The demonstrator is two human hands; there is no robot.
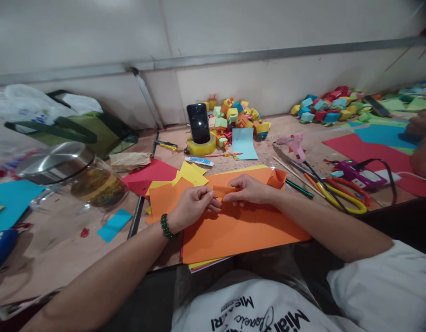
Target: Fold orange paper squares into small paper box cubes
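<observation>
A small folded piece of orange paper (225,190) is held between my two hands, above a stack of orange sheets (244,228). My left hand (195,205), with a green bead bracelet at the wrist, pinches its left end. My right hand (249,190) grips the other end between thumb and fingers. Beside my right wrist sits a folded orange paper box (277,178). Loose orange paper (164,200) and yellow paper pieces (192,173) lie beyond my left hand. Yellow and other coloured edges show under the orange stack.
A phone (199,123) leans on a tape roll (201,145) before a heap of paper cubes (233,115). Scissors (340,198) and a pink glue gun (292,145) lie to the right. Left stands a glass jar (95,184). A co-worker's hand (422,127) is far right.
</observation>
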